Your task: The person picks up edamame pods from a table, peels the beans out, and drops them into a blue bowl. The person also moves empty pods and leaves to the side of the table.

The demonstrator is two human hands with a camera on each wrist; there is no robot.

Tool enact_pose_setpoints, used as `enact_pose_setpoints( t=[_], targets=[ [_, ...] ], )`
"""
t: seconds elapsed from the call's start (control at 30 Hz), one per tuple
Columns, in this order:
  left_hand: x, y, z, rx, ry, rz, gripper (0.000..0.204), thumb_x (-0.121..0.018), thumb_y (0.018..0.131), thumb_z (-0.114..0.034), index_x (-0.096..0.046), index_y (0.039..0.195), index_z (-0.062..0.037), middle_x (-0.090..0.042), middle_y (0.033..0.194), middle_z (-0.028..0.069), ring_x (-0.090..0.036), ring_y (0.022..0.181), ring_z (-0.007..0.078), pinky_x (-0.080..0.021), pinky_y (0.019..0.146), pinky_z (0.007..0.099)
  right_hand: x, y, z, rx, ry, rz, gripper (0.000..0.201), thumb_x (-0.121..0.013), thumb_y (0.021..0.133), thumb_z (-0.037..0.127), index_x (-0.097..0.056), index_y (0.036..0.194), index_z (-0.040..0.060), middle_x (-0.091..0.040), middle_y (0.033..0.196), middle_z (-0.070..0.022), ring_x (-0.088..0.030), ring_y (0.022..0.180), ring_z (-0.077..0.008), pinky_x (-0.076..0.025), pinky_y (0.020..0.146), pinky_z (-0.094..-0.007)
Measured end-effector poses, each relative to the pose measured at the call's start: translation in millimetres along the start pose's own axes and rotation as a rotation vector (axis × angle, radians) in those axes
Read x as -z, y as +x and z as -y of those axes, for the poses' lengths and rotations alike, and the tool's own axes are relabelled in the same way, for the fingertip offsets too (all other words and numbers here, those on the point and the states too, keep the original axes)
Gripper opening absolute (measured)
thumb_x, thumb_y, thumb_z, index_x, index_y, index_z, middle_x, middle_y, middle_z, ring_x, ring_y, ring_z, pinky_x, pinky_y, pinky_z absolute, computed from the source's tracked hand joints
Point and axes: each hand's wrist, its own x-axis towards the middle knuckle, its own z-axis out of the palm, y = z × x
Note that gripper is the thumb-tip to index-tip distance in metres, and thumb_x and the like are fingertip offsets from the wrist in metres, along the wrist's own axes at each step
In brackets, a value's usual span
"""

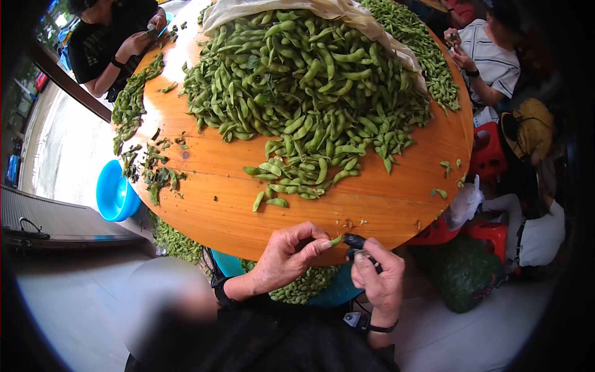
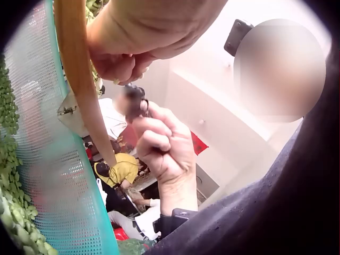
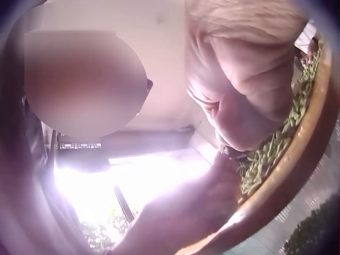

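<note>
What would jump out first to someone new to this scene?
Probably the big mound of green pods, heaped across the far half of the round wooden table under a pale cloth. Next, the two hands at the near edge: the left pinches a single pod, the right holds a small black tool. A bright blue basin stands out at left.

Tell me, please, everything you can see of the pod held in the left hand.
The pod is small and green, with a tapered free end. The left hand pinches it between thumb and fingers, and that grip hides its other end. It slants upward to the right in the head view, near the edge of the wooden table, pointing toward a black item in the right hand. I cannot tell whether the two touch.
</note>
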Motion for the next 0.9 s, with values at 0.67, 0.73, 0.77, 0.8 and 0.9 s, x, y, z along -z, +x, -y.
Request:
enact_pose_setpoints(
  t=[0.67,0.73,0.77,0.8,0.9],
  targets=[
    [8,4,4,-0.396,0.448,-0.154,0.014,-0.071,0.088,-0.01,-0.062,0.086,0.0003,-0.06,0.073,0.0078,-0.06,0.065,0.0191,-0.046,0.058,0.0299,-31,19,-12,-0.01,0.179,0.048,0.02,-0.056,0.095,-0.003,-0.062,0.113,-0.0097,-0.05,0.082,-0.0013,-0.046,0.058,-0.0044,-0.035,0.047,-0.0221],
    [9,2,3,-0.347,0.409,-0.132,0.014,-0.069,0.091,-0.011,-0.061,0.087,0.0004,-0.059,0.072,0.0061,-0.058,0.062,0.0175,-0.045,0.057,0.0297,-29,20,-15,0.013,0.144,0.053,0.019,-0.057,0.094,-0.003,-0.063,0.111,-0.0091,-0.05,0.08,-0.0011,-0.047,0.058,-0.0045,-0.035,0.047,-0.022],
    [9,0,0,-0.111,0.102,-0.049,0.016,-0.067,0.094,-0.013,-0.061,0.087,0.0001,-0.058,0.071,0.0021,-0.055,0.063,0.0124,-0.045,0.057,0.027,-27,20,-17,0.008,0.188,0.068,0.017,-0.057,0.094,-0.003,-0.063,0.109,-0.0086,-0.051,0.079,-0.0008,-0.047,0.058,-0.0047,-0.036,0.047,-0.022],
    [10,-2,-2,0.125,-0.204,0.033,0.017,-0.064,0.096,-0.014,-0.061,0.087,-0.0002,-0.057,0.07,-0.0019,-0.053,0.063,0.0073,-0.044,0.057,0.0243,-27,21,-19,0.004,0.231,0.084,0.016,-0.057,0.094,-0.002,-0.064,0.107,-0.0081,-0.051,0.077,-0.0005,-0.048,0.058,-0.005,-0.037,0.048,-0.022],
    [16,-1,-10,0.221,-0.3,0.104,0.02,-0.06,0.1,-0.016,-0.06,0.087,-0.0008,-0.054,0.072,-0.0057,-0.049,0.066,0.0033,-0.043,0.058,0.0211,-34,19,-27,0.281,-0.121,-0.014,0.015,-0.057,0.094,-0.002,-0.064,0.106,-0.0077,-0.052,0.077,-0.0002,-0.049,0.058,-0.0054,-0.038,0.048,-0.0223]
  ],
)
